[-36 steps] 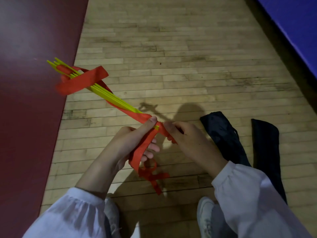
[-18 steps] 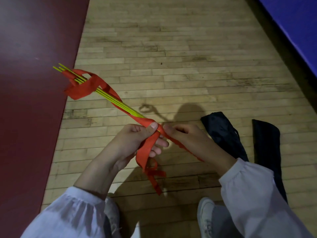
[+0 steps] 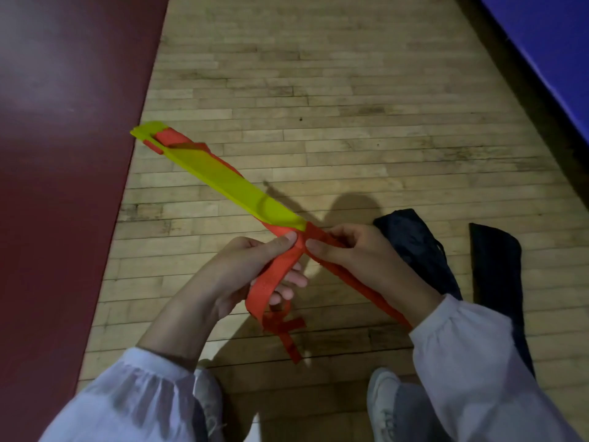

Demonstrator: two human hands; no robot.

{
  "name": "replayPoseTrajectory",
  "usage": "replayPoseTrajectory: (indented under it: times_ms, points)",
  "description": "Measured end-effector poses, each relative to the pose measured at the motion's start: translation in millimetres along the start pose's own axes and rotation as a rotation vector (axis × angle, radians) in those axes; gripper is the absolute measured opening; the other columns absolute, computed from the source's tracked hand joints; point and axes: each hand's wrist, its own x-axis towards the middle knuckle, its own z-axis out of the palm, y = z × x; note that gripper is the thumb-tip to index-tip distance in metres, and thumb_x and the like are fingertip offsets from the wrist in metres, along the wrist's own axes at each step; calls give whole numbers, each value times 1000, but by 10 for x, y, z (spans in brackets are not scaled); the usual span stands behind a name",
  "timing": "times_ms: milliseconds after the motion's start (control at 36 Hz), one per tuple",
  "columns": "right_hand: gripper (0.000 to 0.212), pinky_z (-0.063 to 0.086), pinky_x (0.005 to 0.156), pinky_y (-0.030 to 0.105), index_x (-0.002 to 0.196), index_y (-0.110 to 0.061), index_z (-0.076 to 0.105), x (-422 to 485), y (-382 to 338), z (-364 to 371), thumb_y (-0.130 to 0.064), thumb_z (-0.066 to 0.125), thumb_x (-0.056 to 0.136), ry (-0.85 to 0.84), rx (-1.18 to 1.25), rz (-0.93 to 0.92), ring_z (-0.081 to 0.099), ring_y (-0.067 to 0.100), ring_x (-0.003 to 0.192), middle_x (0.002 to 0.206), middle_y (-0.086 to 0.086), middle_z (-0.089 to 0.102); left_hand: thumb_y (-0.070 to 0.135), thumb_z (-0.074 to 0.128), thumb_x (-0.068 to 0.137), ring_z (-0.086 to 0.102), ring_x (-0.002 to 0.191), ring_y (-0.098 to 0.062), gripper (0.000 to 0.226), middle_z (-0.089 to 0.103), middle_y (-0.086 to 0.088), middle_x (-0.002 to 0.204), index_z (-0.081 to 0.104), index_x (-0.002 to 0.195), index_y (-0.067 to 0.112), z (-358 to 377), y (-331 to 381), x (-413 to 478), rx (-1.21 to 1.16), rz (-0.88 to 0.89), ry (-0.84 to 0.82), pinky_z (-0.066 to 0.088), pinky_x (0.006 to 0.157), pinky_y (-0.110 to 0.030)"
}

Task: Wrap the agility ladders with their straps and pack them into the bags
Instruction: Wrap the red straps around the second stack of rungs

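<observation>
A folded ladder (image 3: pixel 223 183) slants above the floor (image 3: pixel 318 90), from the left hand (image 3: pixel 251 266) and right hand (image 3: pixel 360 253) at centre toward the mat (image 3: pixel 63 154) along the floor's left edge. Its strap (image 3: pixel 271 282) hangs below the hands. One bag (image 3: pixel 417 247) lies just right of the right hand, and a second bag (image 3: pixel 494 266) lies further right, apart.
</observation>
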Motion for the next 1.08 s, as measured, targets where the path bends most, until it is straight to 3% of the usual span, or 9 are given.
replayPoseTrajectory:
  times_ms: [167,333,472,639,889,972,1028,1083]
  points:
    - [39,56,83,38,94,-26,65,8,37,32,-52,78,68,86,-86,-33,66,9,86,91,-8,70,37,51,95,58,45,-17,44,72,-22,83,67,92,-3,19,14,28,-5,8,30,46,40,-20]
    - [39,54,77,33,96,-26,62,-12,40,62,-52,78,71,129,-197,-81,64,6,84,91,-10,67,40,50,95,56,46,-18,50,72,-22,86,66,99,-6,25,25,43,12,10,45,45,41,-20]
    - [40,52,72,36,92,-23,60,-32,24,88,-50,80,70,137,-267,-129,63,9,78,83,-9,65,53,53,89,57,46,-18,57,74,-19,81,68,92,-2,34,5,43,64,20,93,45,41,-22]
    - [36,46,63,26,88,-25,56,-53,-11,95,-45,80,70,101,-351,-138,59,6,72,79,-11,63,71,50,74,58,45,-16,75,74,-17,79,74,85,2,39,-3,38,107,10,107,46,41,-22]
    - [32,35,53,14,84,-22,52,-79,-7,48,-41,77,76,-48,-400,-196,49,4,65,75,-8,57,51,46,88,55,44,-18,61,72,-19,75,73,83,-4,51,3,44,134,-4,113,43,40,-20]
    - [40,37,59,17,82,-19,53,-76,-14,31,-56,69,78,-115,-322,-165,50,3,64,72,-10,56,47,45,89,53,42,-18,55,71,-18,71,71,74,1,66,12,32,134,21,136,42,40,-21]
    - [61,45,68,29,92,-14,59,-85,-45,16,-73,51,77,-183,-151,-94,61,11,68,75,-3,66,45,44,91,53,41,-17,52,71,-17,70,69,75,2,67,25,18,134,41,149,42,39,-20]
    - [75,50,72,32,104,-12,62,-80,-68,0,-77,35,77,-238,-44,-18,69,15,71,77,3,73,43,43,92,53,41,-17,51,72,-17,71,69,77,2,67,37,3,146,64,146,42,39,-20]
